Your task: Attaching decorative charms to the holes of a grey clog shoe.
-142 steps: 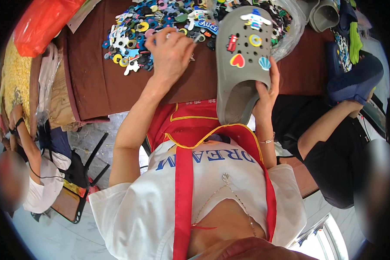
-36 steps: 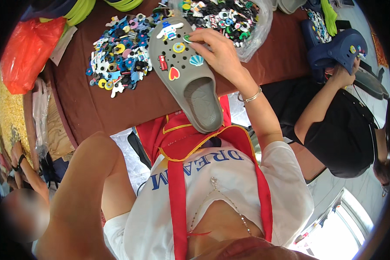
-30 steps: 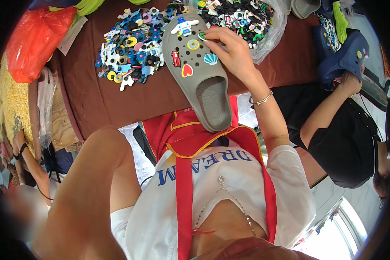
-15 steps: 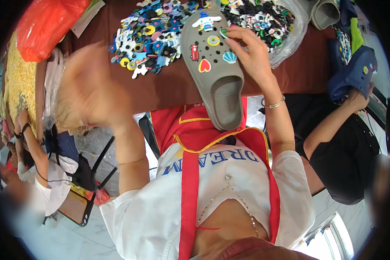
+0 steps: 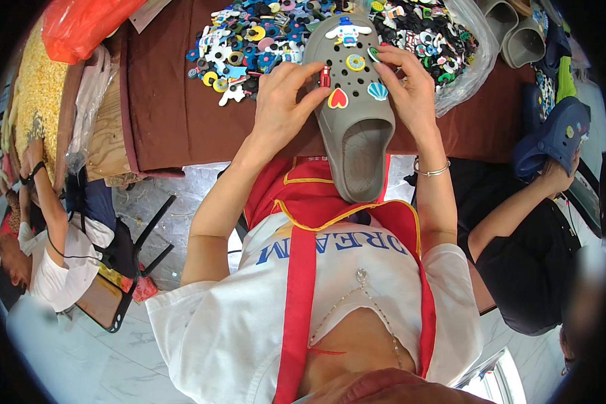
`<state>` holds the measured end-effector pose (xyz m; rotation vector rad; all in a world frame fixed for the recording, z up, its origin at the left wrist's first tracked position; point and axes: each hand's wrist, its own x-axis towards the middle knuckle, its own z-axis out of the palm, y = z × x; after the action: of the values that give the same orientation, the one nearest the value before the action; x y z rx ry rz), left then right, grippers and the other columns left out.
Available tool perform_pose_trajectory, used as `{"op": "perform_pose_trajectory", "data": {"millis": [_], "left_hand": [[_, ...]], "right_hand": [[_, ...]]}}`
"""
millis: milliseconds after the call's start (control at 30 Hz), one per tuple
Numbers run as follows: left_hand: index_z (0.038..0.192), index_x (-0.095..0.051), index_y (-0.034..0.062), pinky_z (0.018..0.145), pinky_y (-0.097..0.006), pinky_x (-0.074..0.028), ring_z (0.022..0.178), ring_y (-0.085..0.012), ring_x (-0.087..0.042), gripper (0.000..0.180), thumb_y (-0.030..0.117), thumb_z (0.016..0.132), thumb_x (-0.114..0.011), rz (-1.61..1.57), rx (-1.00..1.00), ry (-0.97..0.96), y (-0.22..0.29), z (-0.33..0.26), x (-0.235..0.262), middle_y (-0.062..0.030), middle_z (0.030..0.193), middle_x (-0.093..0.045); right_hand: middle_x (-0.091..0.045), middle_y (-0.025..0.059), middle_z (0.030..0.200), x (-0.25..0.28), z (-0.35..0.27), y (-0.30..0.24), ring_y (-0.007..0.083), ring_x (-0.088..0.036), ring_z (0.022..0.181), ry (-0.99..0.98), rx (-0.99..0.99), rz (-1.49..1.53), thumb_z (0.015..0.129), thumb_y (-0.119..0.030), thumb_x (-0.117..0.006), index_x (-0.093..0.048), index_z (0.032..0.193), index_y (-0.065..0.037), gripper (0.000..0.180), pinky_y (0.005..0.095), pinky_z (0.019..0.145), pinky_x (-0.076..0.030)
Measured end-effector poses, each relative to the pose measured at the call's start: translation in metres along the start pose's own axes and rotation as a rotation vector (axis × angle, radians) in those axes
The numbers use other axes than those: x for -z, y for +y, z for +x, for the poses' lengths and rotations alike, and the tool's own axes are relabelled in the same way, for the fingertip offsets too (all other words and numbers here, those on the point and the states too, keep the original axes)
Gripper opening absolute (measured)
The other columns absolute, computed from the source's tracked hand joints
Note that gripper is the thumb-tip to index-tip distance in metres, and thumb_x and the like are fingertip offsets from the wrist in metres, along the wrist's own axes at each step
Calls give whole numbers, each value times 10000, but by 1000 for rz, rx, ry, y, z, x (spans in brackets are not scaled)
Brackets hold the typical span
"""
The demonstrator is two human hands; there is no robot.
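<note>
the left hand [image 5: 284,101] and right hand [image 5: 411,87] each clamp a side of the grey clog [image 5: 354,101], steadying it upright over the brown table [image 5: 168,114] so its charms [image 5: 337,98] face the person.

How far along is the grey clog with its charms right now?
Done: the grey clog already carries a white figure charm, a yellow ring charm, a red heart charm and a blue shell charm. In hand: the left hand presses a small red charm in, while the right hand grips the clog's side at a green charm. Left: several holes remain bare; loose charms lie on the table.
</note>
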<state>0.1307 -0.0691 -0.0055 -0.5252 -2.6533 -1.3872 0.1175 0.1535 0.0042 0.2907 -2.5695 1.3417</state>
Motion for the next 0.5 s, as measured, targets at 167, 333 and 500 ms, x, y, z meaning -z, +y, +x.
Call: {"op": "perform_pose_trajectory", "data": {"millis": [167, 333, 500], "left_hand": [[1110, -643, 72, 721, -297, -428, 787, -190, -550, 327, 163, 798, -676, 47, -99, 20, -6, 2, -2, -69, 854, -573], [1126, -643, 83, 717, -289, -429, 792, -194, -549, 314, 137, 816, -648, -71, -13, -49, -8, 6, 1, -76, 852, -569], [1141, -639, 97, 724, -287, -433, 802, -181, -549, 315, 128, 828, -631, -157, 12, -82, -10, 8, 2, -70, 854, -564]], "right_hand": [[-637, 99, 1045, -1, 0, 0, 185, -626, 893, 5, 16, -9, 832, -91, -639, -647, 965, -34, 145, 265, 680, -509], [-635, 102, 1060, -1, 0, 0, 165, -627, 828, 13, 33, -4, 831, -82, -641, -637, 977, -24, 157, 261, 679, -508], [-636, 104, 1066, -3, -2, 4, 169, -626, 831, 30, 12, 13, 833, -79, -638, -635, 974, -22, 152, 261, 679, -506]]}}
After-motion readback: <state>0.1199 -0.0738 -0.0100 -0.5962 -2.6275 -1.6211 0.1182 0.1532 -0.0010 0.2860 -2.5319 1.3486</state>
